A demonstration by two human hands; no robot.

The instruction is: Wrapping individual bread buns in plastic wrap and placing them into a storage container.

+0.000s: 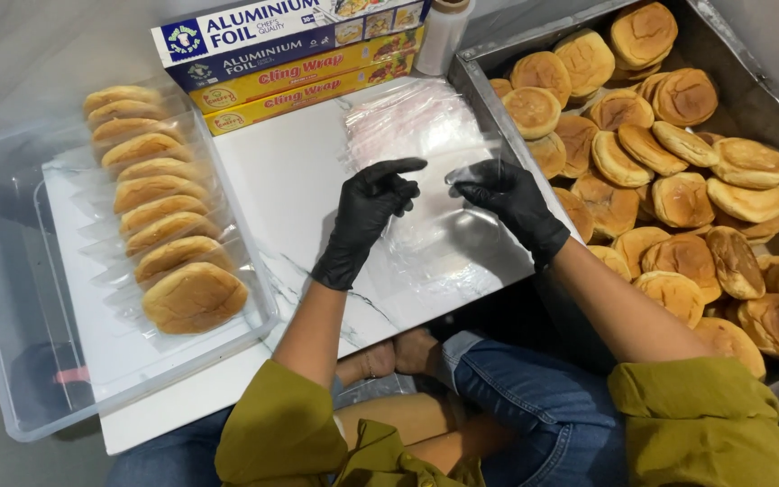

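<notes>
Both my hands wear black gloves over a white marble board (290, 180). My right hand (511, 203) pinches the top edge of a clear plastic bag (448, 230) that hangs down over the board. My left hand (371, 207) hovers just left of the bag's edge, index finger stretched toward it, holding nothing I can make out. A stack of more clear bags (407, 122) lies on the board just beyond my hands.
A metal tray (750, 99) at the right holds several loose buns (678, 198). A clear plastic bin (2, 298) at the left holds a row of bagged buns (169, 230). Foil and cling wrap boxes (290, 54) and a wrap roll (444, 32) sit at the back.
</notes>
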